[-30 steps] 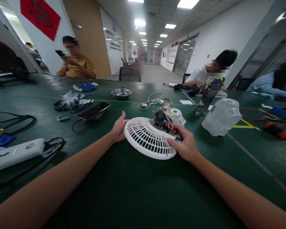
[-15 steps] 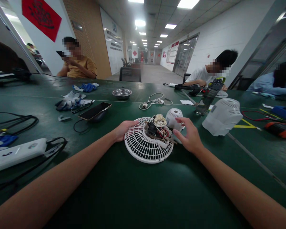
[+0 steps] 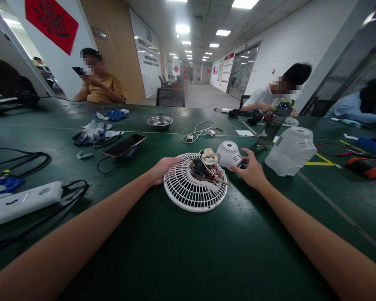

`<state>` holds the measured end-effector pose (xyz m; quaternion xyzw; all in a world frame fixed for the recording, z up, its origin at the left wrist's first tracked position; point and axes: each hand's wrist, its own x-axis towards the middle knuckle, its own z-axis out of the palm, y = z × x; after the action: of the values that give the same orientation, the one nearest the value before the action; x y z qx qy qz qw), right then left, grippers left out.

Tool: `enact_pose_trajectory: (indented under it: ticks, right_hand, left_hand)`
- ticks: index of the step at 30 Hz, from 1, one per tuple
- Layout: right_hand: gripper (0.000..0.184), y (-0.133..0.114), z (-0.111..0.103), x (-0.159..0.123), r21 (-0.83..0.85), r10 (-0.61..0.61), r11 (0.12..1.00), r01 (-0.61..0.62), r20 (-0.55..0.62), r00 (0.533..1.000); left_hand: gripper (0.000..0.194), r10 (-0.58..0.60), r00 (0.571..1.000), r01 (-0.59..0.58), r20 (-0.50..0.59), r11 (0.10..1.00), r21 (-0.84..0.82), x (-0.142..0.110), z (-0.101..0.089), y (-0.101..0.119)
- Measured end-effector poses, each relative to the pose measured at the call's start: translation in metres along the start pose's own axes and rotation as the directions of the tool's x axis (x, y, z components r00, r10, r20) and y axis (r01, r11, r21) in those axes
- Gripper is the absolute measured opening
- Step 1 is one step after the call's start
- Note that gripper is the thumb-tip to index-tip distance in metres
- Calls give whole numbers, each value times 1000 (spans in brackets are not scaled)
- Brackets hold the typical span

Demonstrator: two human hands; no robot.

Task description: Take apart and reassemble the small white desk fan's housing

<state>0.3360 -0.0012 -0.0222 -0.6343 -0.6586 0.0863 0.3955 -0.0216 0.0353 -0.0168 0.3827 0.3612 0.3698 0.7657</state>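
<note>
My left hand (image 3: pixel 164 170) grips the left rim of a round white fan grille (image 3: pixel 188 196), thumb on top. On the grille sits an exposed fan motor (image 3: pixel 203 167) with dark parts, red wires and a cream-coloured round piece; a thin shaft points right. Just behind and right of it stands a small white vented motor cover (image 3: pixel 228 154). My right hand (image 3: pixel 252 170) has its thumb and fingers closed against the cover's right side. Further right, a larger white vented housing (image 3: pixel 290 152) rests on the table.
On the green table (image 3: pixel 175 251) lie a phone (image 3: pixel 125 145), gloves (image 3: pixel 92 133), a metal bowl (image 3: pixel 159 121), a white cable (image 3: pixel 203 131) and a power strip (image 3: pixel 25 202). A dark bottle (image 3: pixel 271 127) and an orange-black meter (image 3: pixel 366 167) are at right. Several people sit around the table.
My right hand has shifted slightly right and up, and the small motor cover has turned, so its vent slots now show. My left hand and the grille stay nearly in place.
</note>
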Motion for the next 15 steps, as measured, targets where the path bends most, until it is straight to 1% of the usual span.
enact_pose_trajectory:
  ticks: [3, 4, 5, 6, 7, 8, 9, 10, 11, 12, 13, 15]
  right_hand:
    - [88, -4, 1, 1, 51, 78, 996, -76, -41, 996]
    - [86, -5, 1, 2, 118, 133, 985, -125, -57, 990]
    - [83, -7, 2, 2, 224, 203, 957, -185, -62, 977]
    - [77, -9, 2, 2, 360, 283, 899, -251, -39, 958]
    - [70, -12, 2, 1, 501, 358, 804, -319, 20, 933]
    - [61, -16, 1, 0, 624, 410, 681, -383, 108, 906]
    - [52, -21, 0, -2, 711, 431, 550, -437, 207, 878]
    - [44, -27, -1, -4, 763, 424, 433, -480, 297, 855]
    - [38, -34, -3, -7, 790, 399, 340, -510, 370, 839]
    - [35, -41, -4, -10, 805, 367, 272, -527, 419, 830]
    - [34, -49, -5, -14, 817, 336, 228, -530, 445, 830]
    - [35, -64, -4, -22, 837, 273, 193, -512, 455, 848]
  left_hand:
    - [18, 3, 1000, -3, -3, 1000, -2, 1, -2, -1]
    - [18, 0, 1000, 0, -5, 1000, -2, 1, -2, -1]
    - [18, -1, 1000, 1, -6, 1000, -1, 1, -2, -1]
    - [18, 0, 1000, 0, -4, 1000, 1, 1, -2, -1]
    - [18, 3, 1000, -3, -2, 1000, 2, 1, -2, -1]
    - [18, 4, 1000, -4, -3, 1000, 3, 1, -2, -1]
    - [18, 5, 1000, -5, -5, 1000, 3, 1, -1, -1]
    - [18, 6, 1000, -6, -9, 1000, 2, 1, -1, 0]
    - [19, 4, 1000, -4, -10, 1000, -1, 1, 0, 0]
    - [20, -1, 1000, 1, -12, 1000, -3, 1, 0, 0]
    - [21, -5, 1000, 5, -13, 1000, -5, 1, 1, 0]
    - [22, -14, 1000, 14, -7, 1000, -10, 1, 1, 1]
